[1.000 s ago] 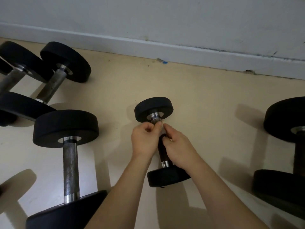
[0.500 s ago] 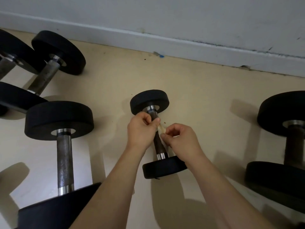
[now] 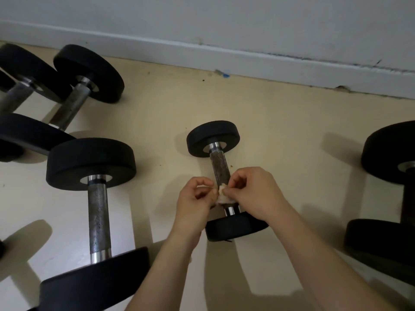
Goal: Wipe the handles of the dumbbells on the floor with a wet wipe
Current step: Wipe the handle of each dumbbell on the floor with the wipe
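Clerk: Floor and room?

Inspector: Beige floor (image 3: 280,131), smooth, with scattered specks and hard shadows. White baseboard (image 3: 247,61), scuffed and chipped, runs along a grey-white wall (image 3: 224,16). One blue fleck (image 3: 225,75) lies at its foot.

Clerk: Equipment?

Inspector: Black-ended dumbbells lie on the floor. Small dumbbell (image 3: 213,136) at centre, large dumbbell (image 3: 97,216) to its left, two more (image 3: 74,104) far left. Another (image 3: 390,151) at the right edge is partly cut off. Lettering on the ends cannot be made out.

Clerk: Hands and wipe?

Inspector: Wet wipe (image 3: 223,196), bunched and off-white, sits against the lower part of the small dumbbell's handle (image 3: 220,167), just above the near end. Left hand (image 3: 195,205) pinches it from the left, thumb against curled fingers. Right hand (image 3: 253,194) pinches it from the right, fingers curled. Both forearms are bare.
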### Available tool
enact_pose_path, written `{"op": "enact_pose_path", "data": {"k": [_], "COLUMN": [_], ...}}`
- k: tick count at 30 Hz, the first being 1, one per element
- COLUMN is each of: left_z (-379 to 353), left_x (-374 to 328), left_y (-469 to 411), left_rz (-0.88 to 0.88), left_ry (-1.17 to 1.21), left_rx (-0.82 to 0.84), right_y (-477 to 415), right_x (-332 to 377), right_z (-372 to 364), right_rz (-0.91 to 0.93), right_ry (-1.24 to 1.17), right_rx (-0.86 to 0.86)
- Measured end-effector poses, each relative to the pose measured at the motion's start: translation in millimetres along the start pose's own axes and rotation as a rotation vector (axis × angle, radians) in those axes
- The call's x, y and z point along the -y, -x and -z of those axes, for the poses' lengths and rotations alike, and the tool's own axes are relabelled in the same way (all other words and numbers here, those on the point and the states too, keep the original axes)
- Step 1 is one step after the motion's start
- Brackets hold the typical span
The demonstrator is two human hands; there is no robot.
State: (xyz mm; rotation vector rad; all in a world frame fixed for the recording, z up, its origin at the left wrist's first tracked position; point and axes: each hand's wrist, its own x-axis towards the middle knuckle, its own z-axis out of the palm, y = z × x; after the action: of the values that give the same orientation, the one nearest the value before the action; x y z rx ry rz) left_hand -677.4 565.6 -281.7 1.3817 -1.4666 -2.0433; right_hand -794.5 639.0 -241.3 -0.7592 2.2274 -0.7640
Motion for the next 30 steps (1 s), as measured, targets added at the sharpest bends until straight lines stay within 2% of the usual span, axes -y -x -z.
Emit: {"op": "enact_pose_path", "data": {"k": [3,5,7,9,11,14,19,22,26,30], "left_z": [-8.1,-6.9,-1.2,3.9,5.6,1.0,-18.7,-25.3,-27.6,-26.9], "left_x": [-5.1,-7.2,-6.1,-4.5,-3.9,-8.5,-29.0,-36.3,-22.3,-19.8], "left_y": [-9.9,-11.1,-5.1,4.8,9.3,4.5,-33.2,-46.0,-11.6,1.9], "left_rz": [0.001,0.034,0.085,0.100,0.070,-0.008,-0.060,-0.116,-0.310,-0.244], "left_ry": [0.077,0.139,0.142,0.021,-0.066,-0.086,0.112,0.065,-0.256,-0.209], "left_rx": [-0.162,-0.185,-0.093,0.017,0.030,-0.069,-0.258,-0.321,-0.196,-0.068], "right_y": [-19.5,-22.7,-13.8,-0.3,8.3,3.0,-34.7,-39.9,-16.8,-15.0], "right_x": [6.3,7.0,3.2,-0.7,-2.7,-0.3,14.4,15.5,6.8,2.8], "right_z": [-5.7,-8.9,-8.4,-4.5,-0.8,-1.0,-13.8,-10.0,-3.0,13.5], "right_rz": [-0.064,-0.067,-0.033,-0.003,-0.003,-0.024,0.002,0.020,0.040,0.012], "right_ry": [-0.234,-0.276,-0.131,0.056,0.161,0.136,-0.085,-0.085,-0.009,-0.004], "right_rx": [-0.105,-0.166,-0.166,-0.098,-0.021,-0.027,-0.281,-0.302,-0.167,-0.116]}}
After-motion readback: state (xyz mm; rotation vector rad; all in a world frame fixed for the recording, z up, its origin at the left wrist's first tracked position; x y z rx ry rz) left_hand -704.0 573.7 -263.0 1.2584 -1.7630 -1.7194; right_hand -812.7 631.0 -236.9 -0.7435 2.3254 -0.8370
